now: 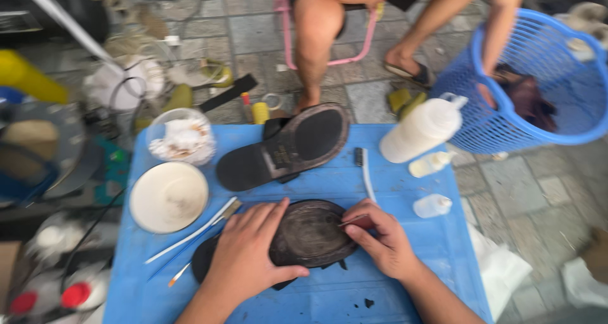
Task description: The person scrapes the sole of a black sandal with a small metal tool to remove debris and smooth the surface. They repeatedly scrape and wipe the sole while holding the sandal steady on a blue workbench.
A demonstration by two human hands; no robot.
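Far left on the blue desk (405, 191): a clear tub (182, 137) of crumpled white material, and just below it a shallow cream bowl (168, 196). Two thin brushes (196, 232) lie slanted between the bowl and the left hand.

Left hand (244, 254): laid flat, palm down, over the left part of a dark sole (310, 232) lying bottom-up on the desk near its front edge. The fingers are spread, the thumb hooks round the sole's near edge; the grip presses and steadies the sole rather than lifting it.

Above, a second sandal (285, 148) rests bottom-up, apart from the first. A white toothbrush (365, 172) lies just to its right.

Right hand (383, 238): grip pinched on a small reddish tool (356, 221), tip touching the right end of the sole.

Right part of desk: a large white squeeze bottle (421, 129) lying tilted, and two small bottles (432, 205) below it.

Beyond the desk: another person's bare legs (316, 39) on a pink chair (282, 20); a blue basket (544, 83) on the paving, with that person's hand reaching in.
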